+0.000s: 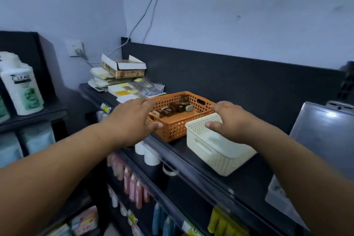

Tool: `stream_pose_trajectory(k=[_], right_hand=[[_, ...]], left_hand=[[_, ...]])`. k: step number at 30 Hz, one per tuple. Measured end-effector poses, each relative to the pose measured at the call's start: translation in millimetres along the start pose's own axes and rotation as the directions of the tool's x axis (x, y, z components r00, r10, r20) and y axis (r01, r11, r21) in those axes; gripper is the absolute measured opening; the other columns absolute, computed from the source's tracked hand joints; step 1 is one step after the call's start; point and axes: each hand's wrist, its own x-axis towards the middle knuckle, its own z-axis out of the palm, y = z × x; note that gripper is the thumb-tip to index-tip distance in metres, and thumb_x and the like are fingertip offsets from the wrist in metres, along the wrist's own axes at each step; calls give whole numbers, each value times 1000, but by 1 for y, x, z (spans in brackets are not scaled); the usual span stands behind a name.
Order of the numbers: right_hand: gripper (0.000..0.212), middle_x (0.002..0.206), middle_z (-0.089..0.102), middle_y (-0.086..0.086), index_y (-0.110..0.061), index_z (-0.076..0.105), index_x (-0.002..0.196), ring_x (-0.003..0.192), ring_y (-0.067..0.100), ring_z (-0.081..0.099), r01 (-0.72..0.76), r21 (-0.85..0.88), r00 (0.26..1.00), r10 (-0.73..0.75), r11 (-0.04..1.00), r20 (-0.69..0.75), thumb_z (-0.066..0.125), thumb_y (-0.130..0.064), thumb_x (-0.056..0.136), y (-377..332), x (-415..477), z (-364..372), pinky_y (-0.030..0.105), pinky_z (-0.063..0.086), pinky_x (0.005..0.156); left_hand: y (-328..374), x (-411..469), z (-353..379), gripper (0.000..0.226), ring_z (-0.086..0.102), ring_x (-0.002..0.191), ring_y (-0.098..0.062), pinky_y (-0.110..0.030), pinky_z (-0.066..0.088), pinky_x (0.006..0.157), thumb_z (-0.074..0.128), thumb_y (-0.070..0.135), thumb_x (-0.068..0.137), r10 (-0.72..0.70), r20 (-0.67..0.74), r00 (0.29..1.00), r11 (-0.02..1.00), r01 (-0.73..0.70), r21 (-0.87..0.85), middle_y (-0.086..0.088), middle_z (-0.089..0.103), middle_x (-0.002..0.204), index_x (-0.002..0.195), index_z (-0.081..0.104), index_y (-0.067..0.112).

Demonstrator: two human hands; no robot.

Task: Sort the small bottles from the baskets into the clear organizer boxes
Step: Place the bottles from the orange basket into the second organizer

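An orange perforated basket stands on top of a black shelf unit and holds several small dark bottles. Touching its right side is a cream perforated basket that looks empty inside. My left hand reaches to the orange basket's left end, fingers spread over the rim and thumb against its front wall. My right hand hovers over the cream basket's far corner, fingers near the orange basket's right rim. Whether either hand grips is unclear. No clear organizer box is plainly in view.
Papers and an opened cardboard box are piled at the shelf top's far left. A grey lid-like panel stands at the right. Shampoo bottles stand on the left rack; coloured bottles fill lower shelves. A black back panel runs behind.
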Motion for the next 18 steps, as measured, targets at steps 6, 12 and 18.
stream_pose_trajectory(k=[6, 12, 18], right_hand=[[68, 148, 37, -1, -26, 32, 147, 128, 22, 44, -6, 13, 1000, 6, 1000, -1, 56, -53, 89, 0, 82, 7, 43, 44, 102], [62, 142, 43, -2, -28, 37, 142, 117, 21, 52, -76, 14, 996, 75, 997, 50, 59, -51, 89, 5, 129, 23, 40, 50, 92], [59, 133, 48, 0, -25, 40, 141, 111, 20, 53, -179, -46, 981, 182, 983, 62, 60, -46, 89, 3, 171, 35, 36, 50, 89]], left_hand=[[-30, 67, 16, 74, 33, 136, -21, -34, 31, 108, 51, 54, 90, -27, 30, 999, 999, 29, -44, -3, 32, 150, 150, 20, 23], [-42, 140, 43, 67, 42, 127, -23, -31, 36, 98, 56, 47, 90, 84, 89, 992, 994, -78, -73, -5, 43, 140, 146, 29, 22], [-57, 228, 83, 55, 53, 112, -25, -38, 46, 92, 61, 47, 85, 263, 163, 951, 964, -266, -6, -6, 53, 123, 131, 44, 22]])
